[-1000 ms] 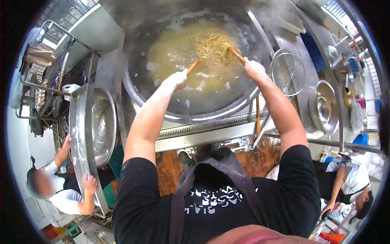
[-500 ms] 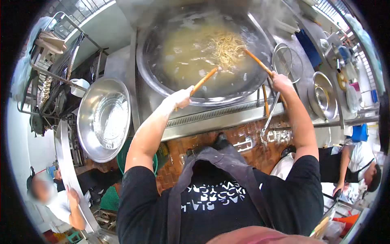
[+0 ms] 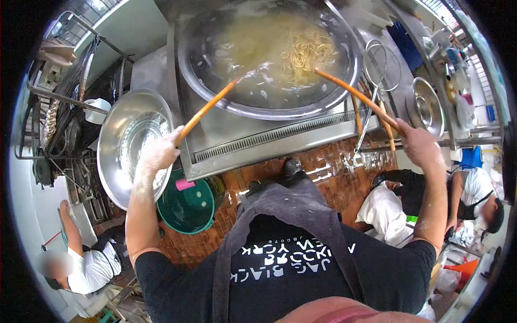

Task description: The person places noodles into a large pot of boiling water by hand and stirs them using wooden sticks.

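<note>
Evidently both hands are occupied: the left hand (image 3: 161,152) clasps one wooden stick (image 3: 207,111), which slants ahead and inward over the pot (image 3: 269,113), while the right hand (image 3: 420,142) clasps a second stick (image 3: 356,94), its far tip at the noodles' near edge. Those noodles (image 3: 309,48) lie in broth ahead of both grips, between them. Behind the left grip, partly covered by it, shows a metal basin (image 3: 116,142); just ahead of the right grip sits a metal bowl (image 3: 416,107).

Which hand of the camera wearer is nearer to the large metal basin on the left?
Left. The left hand, gripping a wooden stick, overlaps the metal basin in the view; the right hand is well away, on the opposite side.
</note>
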Motion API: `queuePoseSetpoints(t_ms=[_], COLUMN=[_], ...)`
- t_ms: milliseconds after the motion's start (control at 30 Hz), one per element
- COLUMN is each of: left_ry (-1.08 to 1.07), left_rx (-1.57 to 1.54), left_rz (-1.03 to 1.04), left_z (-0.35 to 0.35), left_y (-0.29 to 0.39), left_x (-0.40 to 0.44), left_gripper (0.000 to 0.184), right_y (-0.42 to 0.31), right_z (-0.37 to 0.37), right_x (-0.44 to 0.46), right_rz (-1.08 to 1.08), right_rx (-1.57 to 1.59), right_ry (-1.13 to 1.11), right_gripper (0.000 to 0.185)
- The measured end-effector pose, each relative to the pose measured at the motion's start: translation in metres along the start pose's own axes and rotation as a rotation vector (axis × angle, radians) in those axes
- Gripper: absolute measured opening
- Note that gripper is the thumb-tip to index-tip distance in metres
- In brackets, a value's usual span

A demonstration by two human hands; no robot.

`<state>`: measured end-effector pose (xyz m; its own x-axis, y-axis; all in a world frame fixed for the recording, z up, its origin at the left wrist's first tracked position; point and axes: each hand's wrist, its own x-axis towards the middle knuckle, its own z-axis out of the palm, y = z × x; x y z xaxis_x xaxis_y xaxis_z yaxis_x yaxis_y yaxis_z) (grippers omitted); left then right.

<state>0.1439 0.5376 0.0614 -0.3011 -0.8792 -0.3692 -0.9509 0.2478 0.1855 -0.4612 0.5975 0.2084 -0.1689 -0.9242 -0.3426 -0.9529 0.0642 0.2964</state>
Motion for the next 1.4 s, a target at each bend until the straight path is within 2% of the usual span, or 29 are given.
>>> queuePoseSetpoints(t_ms=[67,133,167,200,233,267,300,333,367,400,467,600,633,733,767,867,900,933,1000,1033,1067,1133,1167,1267,1300,1400], left_ry=[-0.112,-0.08,-0.059,-0.039,-0.077,-0.113,-0.151,-0.112,-0.072,-0.029,-0.073,0.008,-0.031,-0.006,0.006,-0.054,-0.12,-0.186,-0.2,-0.155,-0.108,-0.181,-0.217,-0.281,-0.261,-0.312], left_rx=[0.033,-0.028,-0.085,-0.14,-0.253,-0.365,-0.478,-0.393,-0.308,-0.224,-0.243,-0.246,-0.402,-0.315,-0.182,-0.226,-0.285,-0.345,-0.311,-0.22,-0.128,-0.137,-0.141,-0.188,-0.175,-0.212], left_rz=[-0.144,-0.06,-0.048,-0.037,-0.069,-0.099,-0.13,-0.089,-0.047,-0.008,-0.078,-0.084,-0.18,-0.156,-0.119,-0.151,-0.183,-0.216,-0.149,-0.053,0.045,-0.018,-0.048,-0.064,-0.001,-0.025], left_z=[0.0,0.046,0.05,0.054,0.066,0.082,0.094,0.1,0.105,0.104,0.093,0.086,0.076,0.047,0.036,0.009,0.009,0.011,0.024,0.045,0.058,0.028,0.019,0.031,0.034,0.037], left_y=[0.047,0.046,0.056,0.069,0.073,0.074,0.079,0.086,0.096,0.106,0.125,0.154,0.164,0.176,0.182,0.196,0.195,0.194,0.179,0.161,0.153,0.174,0.182,0.166,0.16,0.151], left_x=[0.03,0.082,0.098,0.113,0.134,0.161,0.183,0.199,0.216,0.232,0.263,0.34,0.354,0.384,0.388,0.379,0.375,0.371,0.364,0.358,0.35,0.298,0.276,0.243,0.233,0.195], left_gripper=[0.054,0.048,0.047,0.046,0.045,0.045,0.044,0.043,0.042,0.041,0.041,0.04,0.04,0.041,0.045,0.045,0.035,0.035,0.046,0.047,0.048,0.055,0.059,0.069,0.074,0.066], right_y=[-0.002,-0.02,-0.03,-0.045,-0.054,-0.067,-0.07,-0.087,-0.1,-0.109,-0.127,-0.126,-0.121,-0.114,-0.11,-0.098,-0.094,-0.09,-0.081,-0.076,-0.07,-0.057,-0.05,-0.044,-0.046,-0.051], right_z=[0.047,0.073,0.092,0.097,0.119,0.128,0.172,0.175,0.186,0.186,0.188,0.186,0.176,0.157,0.157,0.142,0.141,0.141,0.142,0.126,0.126,0.129,0.119,0.118,0.119,0.121], right_x=[0.041,0.081,0.117,0.132,0.157,0.18,0.212,0.239,0.258,0.276,0.306,0.358,0.368,0.403,0.418,0.426,0.428,0.428,0.427,0.406,0.399,0.386,0.366,0.334,0.326,0.296], right_rz=[-0.093,-0.175,-0.137,-0.113,-0.168,-0.025,-0.2,-0.02,-0.15,-0.153,-0.159,-0.229,-0.243,-0.264,-0.26,-0.282,-0.299,-0.297,-0.286,-0.253,-0.277,-0.32,-0.439,-0.485,-0.5,-0.495], right_rx=[-0.045,-0.016,0.013,0.155,0.113,0.384,0.365,0.433,0.358,0.415,0.458,0.44,0.444,0.471,0.462,0.437,0.427,0.435,0.455,0.477,0.46,0.429,0.294,0.215,0.19,0.209], right_ry=[0.051,0.091,-0.028,-0.058,-0.035,-0.153,0.051,-0.165,-0.017,-0.054,-0.012,0.004,0.02,0.101,0.099,0.108,0.11,0.087,0.039,0.019,0.007,-0.014,0.025,0.012,-0.019,-0.076], right_gripper=[0.041,0.035,0.033,0.034,0.034,0.057,0.059,0.057,0.047,0.042,0.036,0.033,0.031,0.03,0.033,0.039,0.041,0.041,0.042,0.036,0.041,0.051,0.039,0.028,0.029,0.032])
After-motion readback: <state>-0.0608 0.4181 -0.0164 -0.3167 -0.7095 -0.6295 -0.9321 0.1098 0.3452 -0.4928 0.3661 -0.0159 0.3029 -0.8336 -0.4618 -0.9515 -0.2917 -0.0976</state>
